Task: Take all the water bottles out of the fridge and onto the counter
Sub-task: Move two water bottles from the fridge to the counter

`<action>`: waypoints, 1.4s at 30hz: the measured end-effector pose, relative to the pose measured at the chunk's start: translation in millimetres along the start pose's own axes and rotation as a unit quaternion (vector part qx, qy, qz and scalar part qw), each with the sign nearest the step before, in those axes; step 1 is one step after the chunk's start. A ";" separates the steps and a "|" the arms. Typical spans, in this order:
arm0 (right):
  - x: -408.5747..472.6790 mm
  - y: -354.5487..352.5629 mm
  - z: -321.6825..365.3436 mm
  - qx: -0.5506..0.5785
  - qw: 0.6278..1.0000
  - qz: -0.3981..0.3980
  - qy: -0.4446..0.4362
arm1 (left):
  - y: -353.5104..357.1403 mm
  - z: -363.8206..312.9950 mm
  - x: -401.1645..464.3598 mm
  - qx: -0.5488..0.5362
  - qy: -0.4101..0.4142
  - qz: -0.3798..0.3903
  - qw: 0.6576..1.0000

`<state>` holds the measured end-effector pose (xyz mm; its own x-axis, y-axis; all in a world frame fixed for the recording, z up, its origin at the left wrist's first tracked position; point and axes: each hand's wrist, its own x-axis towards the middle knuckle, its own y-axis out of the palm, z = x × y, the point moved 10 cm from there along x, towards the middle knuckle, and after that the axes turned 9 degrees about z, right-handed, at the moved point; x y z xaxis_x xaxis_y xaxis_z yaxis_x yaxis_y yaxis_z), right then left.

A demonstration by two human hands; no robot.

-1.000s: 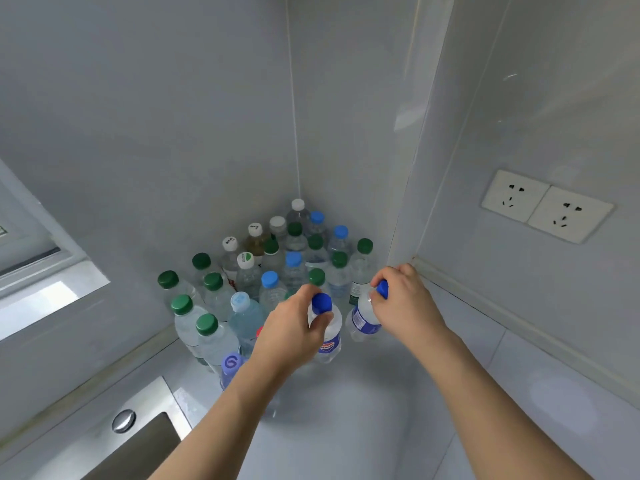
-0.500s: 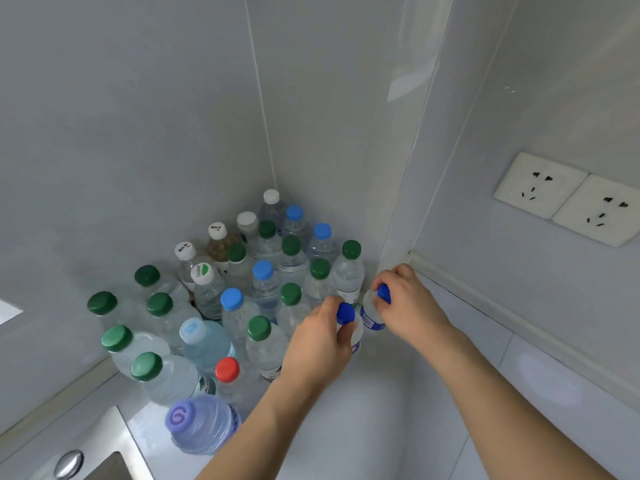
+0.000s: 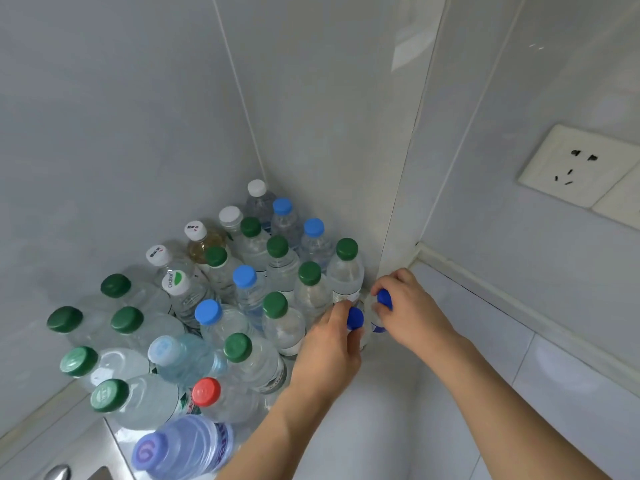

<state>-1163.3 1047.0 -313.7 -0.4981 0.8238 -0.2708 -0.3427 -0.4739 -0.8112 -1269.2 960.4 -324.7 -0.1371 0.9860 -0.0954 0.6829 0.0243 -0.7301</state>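
Several clear water bottles with green, blue, white and red caps (image 3: 242, 299) stand packed in the corner of the white counter (image 3: 381, 410). My left hand (image 3: 329, 348) grips a small bottle with a dark blue cap (image 3: 355, 318) by its neck at the cluster's right edge. Right beside it, my right hand (image 3: 408, 306) holds a second small bottle with a dark blue cap (image 3: 384, 298) close to the wall corner. Both bottles' bodies are mostly hidden by my hands. The fridge is out of view.
Tiled walls (image 3: 138, 133) close in the corner behind the bottles. A double wall socket (image 3: 581, 168) sits on the right wall. A steel sink edge (image 3: 86, 455) shows at the lower left. Bare counter lies to the right of the cluster.
Both hands have carried their blue-capped bottles further back toward the wall corner, up against the cluster. The camera has shifted, showing more of the bottles on the left.
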 end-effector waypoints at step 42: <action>-468.7 -156.9 -138.3 -0.007 0.915 -0.275 0.296 | 122.8 -360.0 -160.2 0.238 0.405 0.141 0.871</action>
<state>-765.8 778.3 -131.2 0.2672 0.9624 -0.0491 -0.3988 0.0641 -0.9148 -905.1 864.9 -155.5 0.6714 0.7394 0.0504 0.2048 -0.1197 -0.9715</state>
